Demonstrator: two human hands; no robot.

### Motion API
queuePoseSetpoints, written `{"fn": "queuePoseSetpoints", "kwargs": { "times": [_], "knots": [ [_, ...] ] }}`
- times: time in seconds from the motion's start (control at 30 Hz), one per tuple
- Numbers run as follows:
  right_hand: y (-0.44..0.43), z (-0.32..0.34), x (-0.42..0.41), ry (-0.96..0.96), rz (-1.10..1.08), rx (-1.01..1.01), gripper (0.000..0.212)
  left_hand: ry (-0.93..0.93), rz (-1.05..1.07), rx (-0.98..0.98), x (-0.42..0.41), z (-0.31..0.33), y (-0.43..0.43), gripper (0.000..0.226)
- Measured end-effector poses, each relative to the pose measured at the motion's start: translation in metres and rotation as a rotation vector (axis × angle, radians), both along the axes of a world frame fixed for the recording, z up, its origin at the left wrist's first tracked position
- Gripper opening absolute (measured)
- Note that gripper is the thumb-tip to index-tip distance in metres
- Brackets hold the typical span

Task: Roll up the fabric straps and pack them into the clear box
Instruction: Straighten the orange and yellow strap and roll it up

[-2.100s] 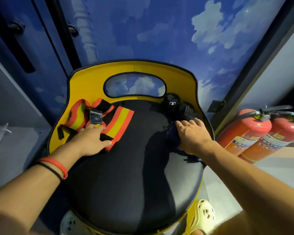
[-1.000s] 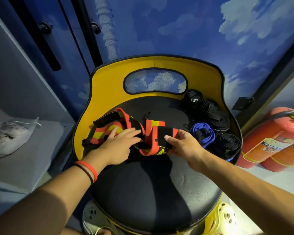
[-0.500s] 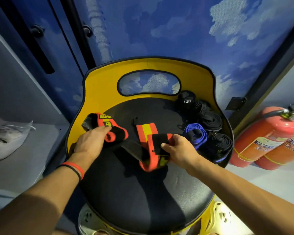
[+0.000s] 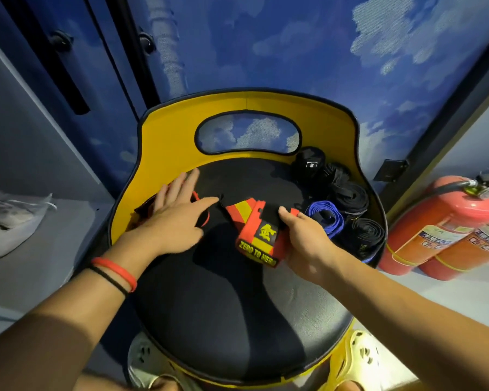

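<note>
This looks like an indoor storage corner, perhaps of a gym, though the exact kind of room cannot be told. The wall (image 4: 294, 46) behind is covered with a printed blue sky with white clouds, and dark blue cabinet doors (image 4: 68, 57) with round knobs stand at the left. Two red fire extinguishers (image 4: 441, 221) stand on the pale floor (image 4: 449, 320) at the right. A padded black chair (image 4: 223, 320) with a yellow backrest carries rolled straps (image 4: 349, 197) and a red and yellow strap (image 4: 259, 241) printed "ZERO TO HERO", which suggests sport equipment.
</note>
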State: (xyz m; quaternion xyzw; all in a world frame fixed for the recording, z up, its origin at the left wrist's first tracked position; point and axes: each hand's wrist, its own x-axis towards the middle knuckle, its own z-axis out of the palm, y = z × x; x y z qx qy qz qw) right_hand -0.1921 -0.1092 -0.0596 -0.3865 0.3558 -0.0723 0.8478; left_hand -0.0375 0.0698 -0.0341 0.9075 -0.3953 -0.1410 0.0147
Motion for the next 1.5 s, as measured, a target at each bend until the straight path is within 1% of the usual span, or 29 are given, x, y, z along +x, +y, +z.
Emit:
{"fn": "queuePoseSetpoints", "kwargs": {
  "times": [0.03,0.07,0.1,0.13,0.17,0.23,0.27,0.33,0.4,0.43,0.47,0.53,0.57,0.63,0.7,0.77,0.8,0.83,0.9,0.93,0.97,1.03,1.07,1.1,1.2,1.27,1.3,1.4,1.5],
  "knots": [
    [0.0,0.003,0.003,-0.017,-0.016,0.064,0.034,0.135,-0.012,-0.163,-0.008,0.007,-0.005,0.069],
    [-0.001,0.007,0.006,-0.033,-0.025,0.119,0.036,0.366,0.011,-0.319,-0.017,0.014,-0.009,0.052],
    [-0.002,0.009,0.008,-0.051,-0.04,0.162,0.039,0.63,0.033,-0.411,-0.028,0.019,-0.012,0.039],
    [-0.003,0.01,0.011,-0.05,-0.055,0.178,0.04,0.83,0.032,-0.439,-0.036,0.021,-0.012,0.03],
    [-0.003,0.01,0.012,-0.048,-0.045,0.179,0.04,0.896,-0.006,-0.426,-0.041,0.02,-0.012,0.028],
    [-0.003,0.009,0.013,0.018,0.014,0.048,0.037,0.828,-0.071,-0.406,-0.045,0.012,-0.009,0.032],
    [-0.004,0.005,0.014,0.098,0.053,-0.108,0.037,0.801,-0.061,-0.391,-0.043,0.009,-0.008,0.032],
    [-0.009,-0.004,0.011,0.285,0.183,-0.495,0.051,0.783,-0.048,-0.307,-0.036,0.012,-0.004,0.033],
    [-0.011,-0.006,0.003,0.399,0.363,-0.94,0.072,0.764,-0.093,-0.153,-0.032,0.021,0.002,0.034],
    [-0.009,-0.005,-0.001,0.377,0.448,-1.157,0.083,0.741,-0.12,-0.08,-0.032,0.025,0.003,0.036],
    [-0.005,-0.004,-0.003,0.296,0.515,-1.348,0.09,0.697,-0.156,-0.013,-0.032,0.029,0.002,0.039],
    [0.004,-0.003,-0.006,0.09,0.654,-1.61,0.093,0.57,-0.247,0.09,-0.037,0.033,-0.001,0.03],
    [0.008,-0.003,-0.007,0.027,0.726,-1.676,0.092,0.484,-0.293,0.122,-0.038,0.033,-0.004,0.021],
    [0.01,-0.004,-0.004,-0.035,0.818,-1.641,0.086,0.316,-0.352,0.151,-0.039,0.032,-0.005,0.01],
    [0.008,-0.003,-0.002,-0.088,0.807,-1.636,0.065,0.228,-0.29,0.078,-0.034,0.031,-0.002,0.016],
    [0.008,-0.003,0.002,-0.117,0.741,-1.756,0.044,0.196,-0.172,-0.08,-0.029,0.032,0.0,0.026],
    [0.01,-0.003,0.003,-0.122,0.701,-1.763,0.037,0.143,-0.142,-0.169,-0.027,0.032,0.001,0.03],
    [0.012,-0.003,0.004,-0.119,0.659,-1.708,0.029,0.059,-0.134,-0.251,-0.024,0.031,0.0,0.032],
    [0.016,-0.005,0.005,-0.111,0.557,-1.477,0.012,-0.146,-0.113,-0.413,-0.021,0.027,-0.001,0.039],
    [0.017,-0.005,0.007,-0.119,0.488,-1.336,0.01,-0.236,-0.071,-0.49,-0.022,0.026,-0.002,0.045],
    [0.018,-0.002,0.008,-0.14,0.425,-1.204,0.016,-0.299,-0.01,-0.571,-0.023,0.025,-0.003,0.05],
    [0.018,0.004,0.011,-0.201,0.358,-0.986,0.024,-0.34,0.135,-0.747,-0.027,0.024,-0.005,0.054],
    [0.017,0.008,0.013,-0.23,0.329,-0.907,0.026,-0.299,0.196,-0.822,-0.03,0.023,-0.006,0.056],
    [0.017,0.01,0.015,-0.249,0.301,-0.836,0.026,-0.191,0.251,-0.892,-0.032,0.023,-0.007,0.058],
    [0.016,0.013,0.02,-0.262,0.221,-0.652,0.023,0.351,0.416,-1.028,-0.041,0.024,-0.012,0.074],
    [0.015,0.014,0.024,-0.244,0.185,-0.563,0.022,0.591,0.447,-1.079,-0.048,0.02,-0.016,0.087],
    [0.014,0.015,0.025,-0.228,0.176,-0.53,0.022,0.669,0.433,-1.113,-0.05,0.016,-0.018,0.088],
    [0.008,0.017,0.026,-0.194,0.166,-0.505,0.021,0.722,0.363,-1.112,-0.051,0.01,-0.023,0.066],
    [0.004,0.013,0.026,-0.149,0.184,-0.578,0.021,0.738,0.298,-0.957,-0.046,0.007,-0.027,0.049]
  ]
}}
